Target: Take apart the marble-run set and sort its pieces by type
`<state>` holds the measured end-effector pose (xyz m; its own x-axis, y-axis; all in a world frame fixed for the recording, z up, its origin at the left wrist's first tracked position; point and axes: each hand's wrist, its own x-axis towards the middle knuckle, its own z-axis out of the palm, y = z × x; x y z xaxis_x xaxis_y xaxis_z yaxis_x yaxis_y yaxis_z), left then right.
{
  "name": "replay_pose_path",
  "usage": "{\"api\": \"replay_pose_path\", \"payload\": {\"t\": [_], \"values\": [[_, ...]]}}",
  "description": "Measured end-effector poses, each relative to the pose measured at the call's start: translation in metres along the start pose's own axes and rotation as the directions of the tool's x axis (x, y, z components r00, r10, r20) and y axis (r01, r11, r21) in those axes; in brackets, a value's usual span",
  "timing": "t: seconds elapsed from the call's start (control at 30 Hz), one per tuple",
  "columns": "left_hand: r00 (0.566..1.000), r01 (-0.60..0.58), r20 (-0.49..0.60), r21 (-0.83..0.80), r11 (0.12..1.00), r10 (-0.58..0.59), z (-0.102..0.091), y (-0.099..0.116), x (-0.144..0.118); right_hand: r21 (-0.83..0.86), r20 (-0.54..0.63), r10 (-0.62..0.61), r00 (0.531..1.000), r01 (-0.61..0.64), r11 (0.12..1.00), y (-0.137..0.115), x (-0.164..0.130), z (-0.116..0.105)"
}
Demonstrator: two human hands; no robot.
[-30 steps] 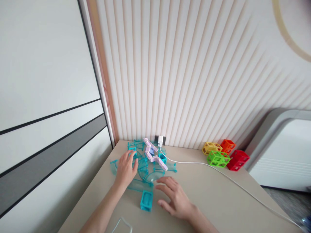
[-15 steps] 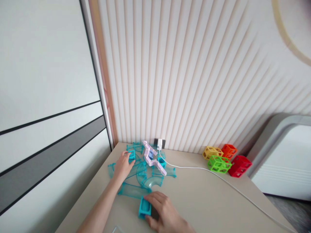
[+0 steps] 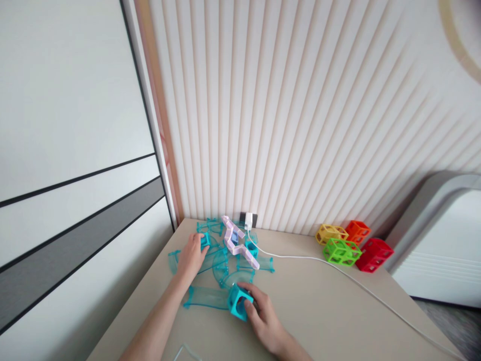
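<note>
Left hand (image 3: 191, 256) laid over the far-left side of the tube pile (image 3: 221, 260), fingers curled loosely on a small teal block (image 3: 205, 240); grip there looks closed on that block, though the palm side is hidden.

Just right of that grip: clear curved tubes and a pale pink zigzag track (image 3: 236, 243) lying across the top of the heap. A long straight tube (image 3: 206, 297) lies flat on the desk (image 3: 319, 306) between the two hands.

Right hand (image 3: 261, 316) clamped on a teal cube (image 3: 238, 304), thumb and fingers on opposite faces, cube tilted and seemingly raised a little off the desk, just right of the straight tube's end and just near side of the pile.

Judged as picking and orienting a connector cube. Best done with a firm pinch on solid faces, not through the open windows; open side turned toward the tube end before meeting it; left hand pressing the pile steady against sliding.

Farther right of the grip: white cable (image 3: 338, 273) running from a wall plug (image 3: 248, 219), worth avoiding. Well right: yellow, green, orange and red cubes (image 3: 353, 245) in a cluster by the wall.
</note>
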<state>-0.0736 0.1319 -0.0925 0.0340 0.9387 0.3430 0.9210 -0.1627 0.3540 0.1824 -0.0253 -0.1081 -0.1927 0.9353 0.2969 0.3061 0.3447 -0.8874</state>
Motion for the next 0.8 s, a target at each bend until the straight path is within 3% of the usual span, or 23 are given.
{"api": "replay_pose_path", "payload": {"t": [0.27,0.57,0.8], "values": [[0.998,-0.009,-0.061,-0.030,1.000,0.008,0.0044,0.0009,-0.0020,0.023,-0.121,0.011,0.993,-0.008,1.000,-0.0026,0.0072,-0.0026],[0.997,-0.048,-0.064,-0.037,0.998,0.046,-0.0011,-0.0015,-0.0028,0.018,-0.108,0.049,0.993,-0.047,0.999,-0.0032,0.0085,-0.0010],[0.999,-0.005,-0.036,-0.099,0.995,0.002,-0.0024,-0.0006,-0.0041,0.024,-0.098,0.063,0.993,-0.061,0.998,-0.0041,0.0091,-0.0015]]}}
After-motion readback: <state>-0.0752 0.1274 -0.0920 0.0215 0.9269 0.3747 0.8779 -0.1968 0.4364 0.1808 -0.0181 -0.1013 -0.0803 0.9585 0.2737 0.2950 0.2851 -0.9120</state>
